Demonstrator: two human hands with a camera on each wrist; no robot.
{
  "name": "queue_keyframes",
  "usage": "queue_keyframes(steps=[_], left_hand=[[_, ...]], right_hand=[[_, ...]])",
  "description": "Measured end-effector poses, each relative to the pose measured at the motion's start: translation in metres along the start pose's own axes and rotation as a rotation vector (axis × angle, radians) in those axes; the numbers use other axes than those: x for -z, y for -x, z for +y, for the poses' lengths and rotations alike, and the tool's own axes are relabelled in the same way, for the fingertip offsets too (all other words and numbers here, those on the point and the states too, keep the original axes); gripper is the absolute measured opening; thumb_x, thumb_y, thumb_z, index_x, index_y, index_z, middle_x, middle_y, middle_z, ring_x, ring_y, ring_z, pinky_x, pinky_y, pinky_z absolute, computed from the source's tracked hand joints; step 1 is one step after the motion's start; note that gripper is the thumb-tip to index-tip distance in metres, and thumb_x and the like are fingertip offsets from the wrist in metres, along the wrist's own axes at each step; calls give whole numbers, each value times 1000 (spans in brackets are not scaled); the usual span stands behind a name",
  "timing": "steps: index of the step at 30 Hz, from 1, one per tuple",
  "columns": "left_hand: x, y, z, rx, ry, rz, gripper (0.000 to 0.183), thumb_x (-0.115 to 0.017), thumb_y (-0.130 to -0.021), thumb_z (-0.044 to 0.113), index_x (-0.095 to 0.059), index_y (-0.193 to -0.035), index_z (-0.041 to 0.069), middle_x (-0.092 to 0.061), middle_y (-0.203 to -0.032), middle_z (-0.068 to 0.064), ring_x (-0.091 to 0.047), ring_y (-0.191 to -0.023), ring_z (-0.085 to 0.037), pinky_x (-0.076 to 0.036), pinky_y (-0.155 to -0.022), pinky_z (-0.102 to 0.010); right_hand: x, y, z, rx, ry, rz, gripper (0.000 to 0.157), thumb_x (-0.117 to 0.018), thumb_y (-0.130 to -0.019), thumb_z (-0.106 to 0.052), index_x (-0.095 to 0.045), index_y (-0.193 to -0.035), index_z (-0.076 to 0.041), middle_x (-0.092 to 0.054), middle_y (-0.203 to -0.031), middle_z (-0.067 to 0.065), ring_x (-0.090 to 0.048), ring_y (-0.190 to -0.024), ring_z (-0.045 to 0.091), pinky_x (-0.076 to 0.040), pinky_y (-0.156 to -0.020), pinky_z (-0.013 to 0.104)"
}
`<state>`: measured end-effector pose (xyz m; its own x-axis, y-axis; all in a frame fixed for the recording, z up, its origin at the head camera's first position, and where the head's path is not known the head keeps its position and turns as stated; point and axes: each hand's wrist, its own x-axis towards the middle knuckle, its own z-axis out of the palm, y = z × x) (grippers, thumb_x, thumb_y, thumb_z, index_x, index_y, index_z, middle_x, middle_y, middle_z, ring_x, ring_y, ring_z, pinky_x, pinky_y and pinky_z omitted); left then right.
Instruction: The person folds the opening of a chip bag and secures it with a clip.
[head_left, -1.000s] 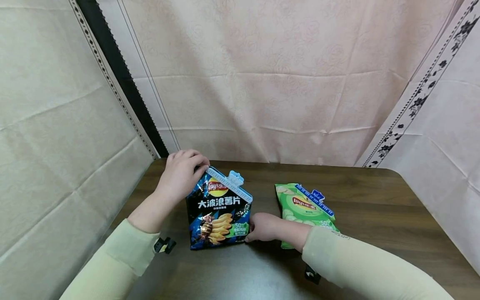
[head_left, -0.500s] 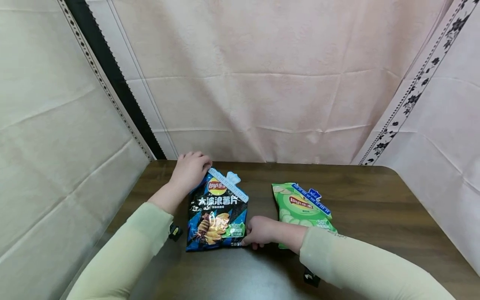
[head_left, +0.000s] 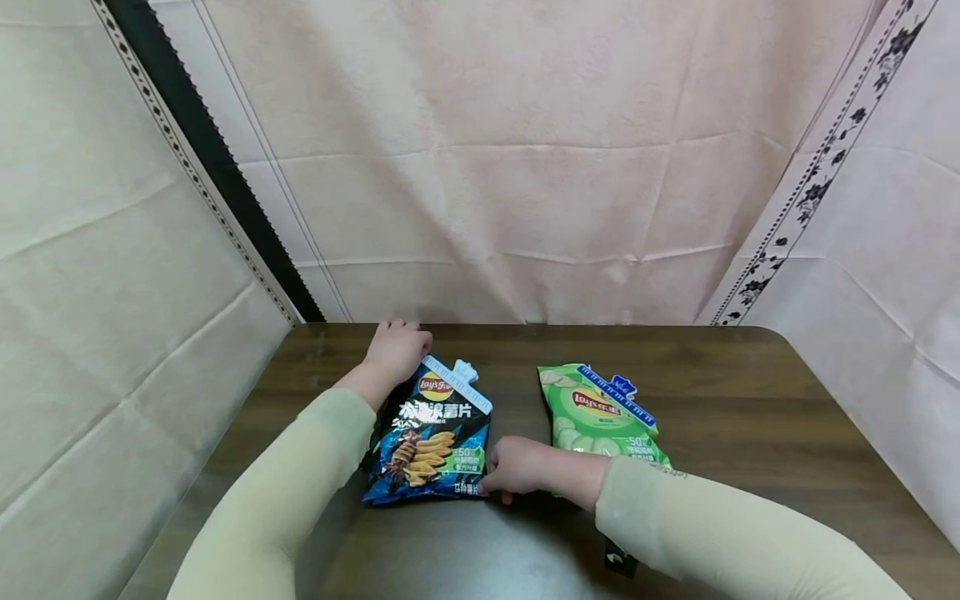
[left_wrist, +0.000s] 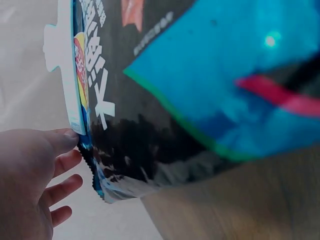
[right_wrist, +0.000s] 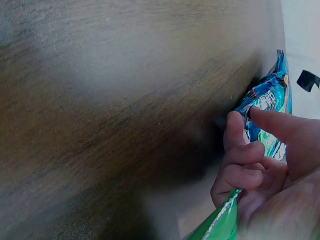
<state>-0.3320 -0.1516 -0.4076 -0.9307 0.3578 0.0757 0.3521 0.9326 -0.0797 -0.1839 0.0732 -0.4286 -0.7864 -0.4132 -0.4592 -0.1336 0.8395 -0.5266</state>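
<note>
A black and blue Lay's chip bag (head_left: 427,446) stands on the table, a light blue bag clip (head_left: 459,386) slanting across its top. At its upper left corner is my left hand (head_left: 395,352); in the left wrist view, the thumb (left_wrist: 65,141) presses at the end of the clip and the fingers lie by the bag's crimped edge. My right hand (head_left: 517,465) pinches the lower right corner between thumb and index finger, its other fingers curled, as the right wrist view shows. Beside it is a green Lay's chip bag (head_left: 588,415) with a dark blue clip (head_left: 617,393).
The brown wooden table (head_left: 720,400) has its rear edge against a pale cloth curtain (head_left: 570,208), with more cloth at both sides. My right forearm crosses in front of the green bag's lower part. Table surface lies between the two bags at the back.
My left hand has come down and slightly right, and the top of the black and blue bag has sunk with it. The right hand stays at the lower corner. The head view has shifted a little.
</note>
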Motion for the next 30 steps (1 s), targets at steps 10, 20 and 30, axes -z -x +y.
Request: queue_keyframes(steps=[10, 20, 30], left_hand=[[-21, -7, -6, 6, -29, -116, 8, -65, -97, 19, -72, -96, 21, -63, -104, -4, -49, -99, -28, -35, -93, -47], [-29, -7, -8, 50, -14, -157, 7, -68, -95, 19, -73, -99, 21, -63, -106, -5, -49, -100, -28, -35, -95, -47], [-29, -6, -9, 74, 19, -155, 15, -64, -98, 22, -73, -110, 20, -64, -113, -6, -49, -104, -28, -34, -97, -48]], right_hand=[[-4, 0, -4, 25, 8, 9, 36, -71, -91, -35, -66, -67, -9, -65, -58, 4, -56, -56, 14, -39, -56, 26], [-5, 0, -8, 25, 16, -10, 37, -69, -92, -36, -66, -68, -9, -65, -60, 4, -56, -56, 14, -39, -57, 26], [-4, -1, -9, 48, 8, -8, 36, -69, -92, -37, -67, -68, -10, -66, -60, 3, -56, -57, 14, -40, -57, 27]])
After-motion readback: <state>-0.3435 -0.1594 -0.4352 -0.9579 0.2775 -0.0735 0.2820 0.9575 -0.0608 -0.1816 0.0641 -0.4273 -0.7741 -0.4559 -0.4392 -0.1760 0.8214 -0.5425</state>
